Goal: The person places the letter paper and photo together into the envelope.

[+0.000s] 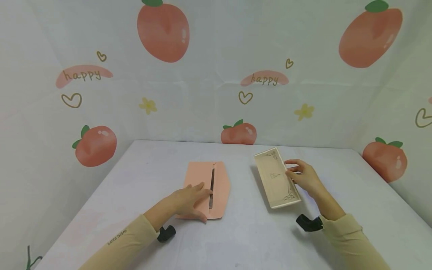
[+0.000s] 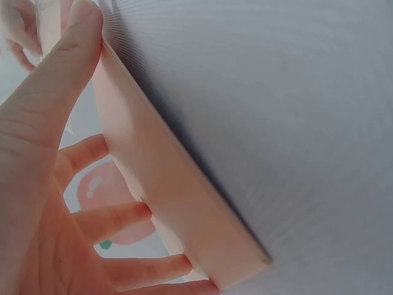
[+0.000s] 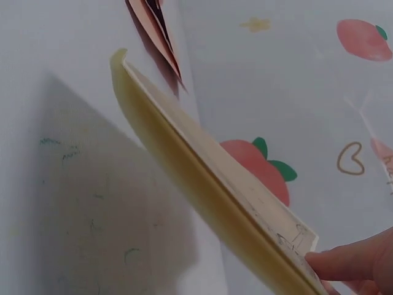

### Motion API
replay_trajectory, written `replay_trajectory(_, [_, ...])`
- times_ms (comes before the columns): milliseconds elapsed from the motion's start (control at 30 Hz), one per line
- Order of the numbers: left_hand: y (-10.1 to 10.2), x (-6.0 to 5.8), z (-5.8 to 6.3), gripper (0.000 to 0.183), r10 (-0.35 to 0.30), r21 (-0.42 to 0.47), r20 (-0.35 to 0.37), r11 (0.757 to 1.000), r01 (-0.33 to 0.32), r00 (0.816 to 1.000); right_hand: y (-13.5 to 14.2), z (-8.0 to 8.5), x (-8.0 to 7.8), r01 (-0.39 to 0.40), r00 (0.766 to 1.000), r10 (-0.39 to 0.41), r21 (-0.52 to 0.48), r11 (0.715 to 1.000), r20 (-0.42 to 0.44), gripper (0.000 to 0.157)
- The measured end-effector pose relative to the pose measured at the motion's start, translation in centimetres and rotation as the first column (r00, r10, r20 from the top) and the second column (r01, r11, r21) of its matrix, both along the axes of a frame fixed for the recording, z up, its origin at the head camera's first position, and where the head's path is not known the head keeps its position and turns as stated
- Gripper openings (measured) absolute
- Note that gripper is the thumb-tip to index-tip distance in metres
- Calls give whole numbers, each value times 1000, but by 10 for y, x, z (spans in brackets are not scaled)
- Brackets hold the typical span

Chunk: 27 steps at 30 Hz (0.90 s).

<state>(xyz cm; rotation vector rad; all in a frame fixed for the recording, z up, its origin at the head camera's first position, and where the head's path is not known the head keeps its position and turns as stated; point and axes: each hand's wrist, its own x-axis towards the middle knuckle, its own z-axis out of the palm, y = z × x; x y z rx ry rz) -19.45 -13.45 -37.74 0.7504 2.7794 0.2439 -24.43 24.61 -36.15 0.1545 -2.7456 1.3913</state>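
Observation:
A pink envelope (image 1: 199, 174) lies on the table in the head view, its flap to the right and a dark slit along the fold. My left hand (image 1: 189, 200) rests on it with fingers spread; in the left wrist view the thumb (image 2: 77, 46) reaches the edge of the envelope (image 2: 159, 178). To the right, my right hand (image 1: 305, 178) grips a cream rectangular booklet or stack of paper (image 1: 275, 180) by its right edge. It is tilted above the table, with dark corner ornaments and a small central print. The right wrist view shows its yellowish underside (image 3: 184, 172), casting a shadow.
The white table (image 1: 249, 240) carries both things and meets a white backdrop (image 1: 202, 93) printed with peaches, hearts and flowers. A black wrist-worn piece (image 1: 166, 234) shows by the left wrist, another black piece (image 1: 308, 223) by the right.

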Motion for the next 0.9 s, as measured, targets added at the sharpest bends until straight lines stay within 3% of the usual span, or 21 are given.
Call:
replay_trajectory(467, [0,0,0,85,4,17,7,1000,-4,1000,-16,2,3,-6,999,6,-12,1000,39,39])
replay_trajectory(900, [-1,0,-1,85,9,24,8,1000,-10,1000,-27,-2,1,-5,1000,6,-27,1000,10,34])
